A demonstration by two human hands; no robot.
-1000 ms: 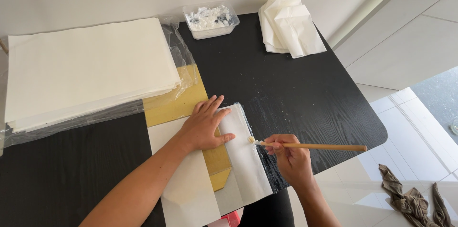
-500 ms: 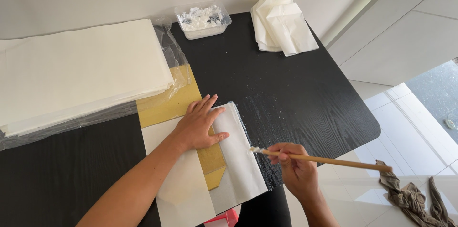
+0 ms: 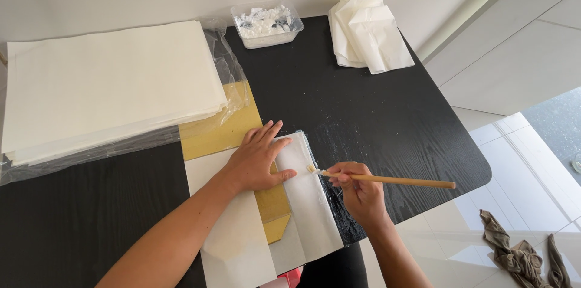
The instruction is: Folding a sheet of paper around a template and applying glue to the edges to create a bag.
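My left hand (image 3: 259, 160) lies flat, fingers spread, on a folded white paper (image 3: 302, 203) that covers a gold sheet (image 3: 225, 127) on the black table (image 3: 363, 106). My right hand (image 3: 358, 189) grips a wooden-handled brush (image 3: 387, 180) held level. The brush tip touches the right edge of the white paper flap just beside my left fingertips. The table beside that edge shows wet smears.
A large stack of cream paper (image 3: 109, 82) on clear plastic fills the far left. A clear tub of white paste (image 3: 266, 23) stands at the back edge. Folded white papers (image 3: 369, 34) lie at the back right. A crumpled cloth (image 3: 520, 255) lies on the tiled floor.
The brush tip has gone up along the paper's right edge, from lower down to beside my left fingertips. My left hand has stayed pressed on the paper.
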